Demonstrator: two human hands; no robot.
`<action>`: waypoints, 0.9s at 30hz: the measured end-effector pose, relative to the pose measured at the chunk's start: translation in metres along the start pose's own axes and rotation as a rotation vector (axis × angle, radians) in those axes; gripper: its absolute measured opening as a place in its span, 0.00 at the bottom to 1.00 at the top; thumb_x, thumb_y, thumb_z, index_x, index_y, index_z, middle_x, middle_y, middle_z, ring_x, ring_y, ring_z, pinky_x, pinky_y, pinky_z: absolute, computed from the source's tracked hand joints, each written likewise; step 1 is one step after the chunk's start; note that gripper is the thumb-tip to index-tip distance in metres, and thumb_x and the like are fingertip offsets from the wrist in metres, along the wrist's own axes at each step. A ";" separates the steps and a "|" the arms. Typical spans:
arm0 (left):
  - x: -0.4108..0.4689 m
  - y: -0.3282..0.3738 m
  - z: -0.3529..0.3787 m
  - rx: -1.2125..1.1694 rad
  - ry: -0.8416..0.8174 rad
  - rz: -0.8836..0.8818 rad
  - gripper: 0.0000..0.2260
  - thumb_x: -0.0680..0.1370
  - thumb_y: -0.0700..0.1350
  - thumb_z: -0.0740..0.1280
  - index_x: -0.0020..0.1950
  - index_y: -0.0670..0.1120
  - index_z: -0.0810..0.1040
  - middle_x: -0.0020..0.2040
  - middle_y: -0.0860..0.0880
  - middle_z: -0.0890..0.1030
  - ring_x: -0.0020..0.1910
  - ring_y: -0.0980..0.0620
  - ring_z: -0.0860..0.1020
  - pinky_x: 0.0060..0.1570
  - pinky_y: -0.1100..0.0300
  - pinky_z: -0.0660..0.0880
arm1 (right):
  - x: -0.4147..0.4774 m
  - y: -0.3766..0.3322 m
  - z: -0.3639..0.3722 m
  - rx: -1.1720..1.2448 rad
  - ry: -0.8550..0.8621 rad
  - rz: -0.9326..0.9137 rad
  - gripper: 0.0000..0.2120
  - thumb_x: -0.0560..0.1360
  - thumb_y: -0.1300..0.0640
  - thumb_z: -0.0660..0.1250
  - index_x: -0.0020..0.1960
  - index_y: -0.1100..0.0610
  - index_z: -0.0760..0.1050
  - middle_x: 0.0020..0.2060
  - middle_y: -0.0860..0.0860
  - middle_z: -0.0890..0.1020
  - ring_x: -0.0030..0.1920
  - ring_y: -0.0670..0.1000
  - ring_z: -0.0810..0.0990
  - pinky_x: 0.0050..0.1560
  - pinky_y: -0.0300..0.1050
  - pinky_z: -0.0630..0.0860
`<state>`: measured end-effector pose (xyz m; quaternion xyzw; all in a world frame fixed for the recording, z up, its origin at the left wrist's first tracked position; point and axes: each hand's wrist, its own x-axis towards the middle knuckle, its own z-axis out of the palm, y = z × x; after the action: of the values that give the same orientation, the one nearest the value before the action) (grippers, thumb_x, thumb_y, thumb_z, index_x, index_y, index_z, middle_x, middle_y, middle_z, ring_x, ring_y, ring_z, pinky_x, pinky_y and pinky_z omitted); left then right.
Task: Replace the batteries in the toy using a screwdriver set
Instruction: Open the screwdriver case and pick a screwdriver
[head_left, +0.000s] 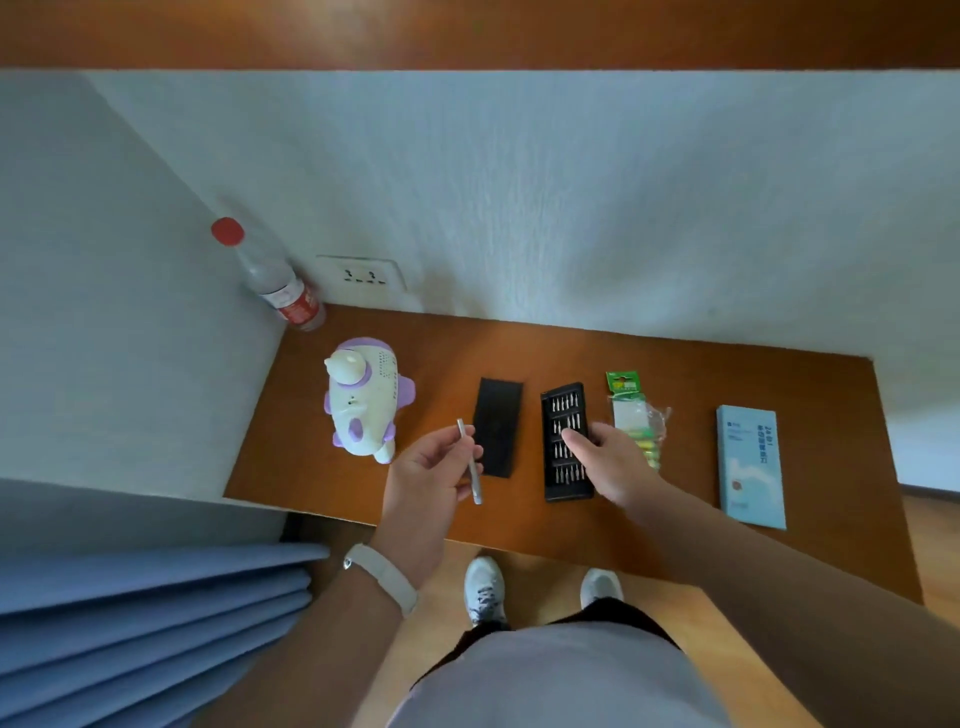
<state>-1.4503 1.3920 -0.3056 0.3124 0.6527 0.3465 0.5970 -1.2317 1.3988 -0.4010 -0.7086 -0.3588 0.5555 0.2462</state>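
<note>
The left hand (431, 467) is closed around the driver (475, 480). The right hand (608, 457) lies with bent fingers on the bit tray (561, 410), but I cannot tell if it pinches a bit. The risk, I think, is that a small bit slips from the fingertips and rolls off the table (301, 457), or that a wrong size damages a screw on the toy (363, 400), which stands just beyond the left hand. The lid (497, 423) is between the hands, the batteries (631, 410) are just beside the right hand, and a bottle (280, 286) stands at the white wall (571, 208) behind the toy.
</note>
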 end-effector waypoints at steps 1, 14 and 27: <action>0.002 -0.002 -0.003 0.009 0.000 -0.003 0.07 0.82 0.47 0.66 0.57 0.51 0.83 0.48 0.49 0.86 0.51 0.49 0.84 0.54 0.52 0.82 | 0.006 0.002 0.004 -0.016 -0.007 0.010 0.15 0.80 0.44 0.63 0.50 0.56 0.79 0.44 0.58 0.84 0.45 0.58 0.84 0.41 0.50 0.79; 0.027 -0.009 -0.021 0.105 -0.082 0.039 0.06 0.82 0.47 0.66 0.55 0.55 0.82 0.45 0.54 0.86 0.50 0.51 0.84 0.48 0.59 0.82 | 0.037 0.015 0.006 -0.509 0.175 0.069 0.21 0.80 0.41 0.62 0.37 0.56 0.65 0.32 0.51 0.72 0.33 0.50 0.71 0.30 0.45 0.63; 0.036 0.012 -0.014 0.109 -0.219 0.074 0.07 0.82 0.45 0.67 0.57 0.52 0.83 0.45 0.53 0.87 0.48 0.52 0.85 0.48 0.58 0.82 | -0.019 -0.034 -0.005 0.469 0.168 0.266 0.10 0.77 0.73 0.57 0.49 0.62 0.74 0.42 0.59 0.78 0.40 0.52 0.78 0.36 0.40 0.78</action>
<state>-1.4676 1.4269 -0.3155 0.4042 0.5896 0.2962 0.6335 -1.2370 1.4058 -0.3626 -0.7168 -0.1024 0.5901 0.3572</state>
